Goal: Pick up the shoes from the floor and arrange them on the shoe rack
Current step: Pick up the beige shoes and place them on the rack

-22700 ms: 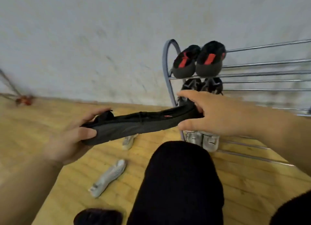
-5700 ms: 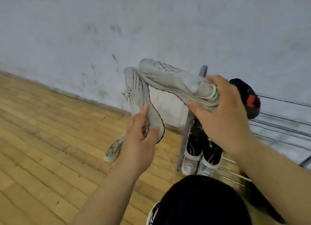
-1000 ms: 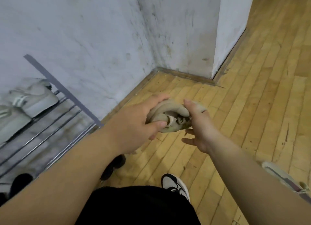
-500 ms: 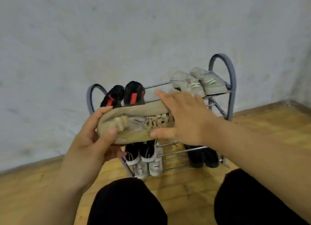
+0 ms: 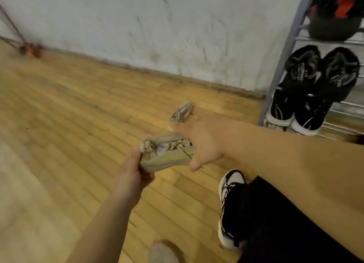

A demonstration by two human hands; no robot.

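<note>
Left hand [image 5: 134,172]: grips the heel end of the beige shoe [image 5: 167,154], fingers curled round the collar.
Beige shoe: held in the air between both hands, above the wooden floor [image 5: 78,105], left of the rack and not yet on it.
How it handles: looks like a light, soft knit upper that sags and folds. The sole is likely the only stiff part, so a hold at the heel and under the sole should keep it level. The loose laces could snag on a rail.
Second shoe [image 5: 181,111]: lies on the floor near the wall's skirting edge, just beyond the right hand. It seems the same soft kind, and the heel collar is probably the easiest place to pick it up.
Right hand [image 5: 204,142]: closes over the toe end, thumb below and fingers across the top. Blur hides how firmly.
Shoe rack [image 5: 283,52]: at the right edge of view, with black shoes [image 5: 323,73] on its rails.
</note>
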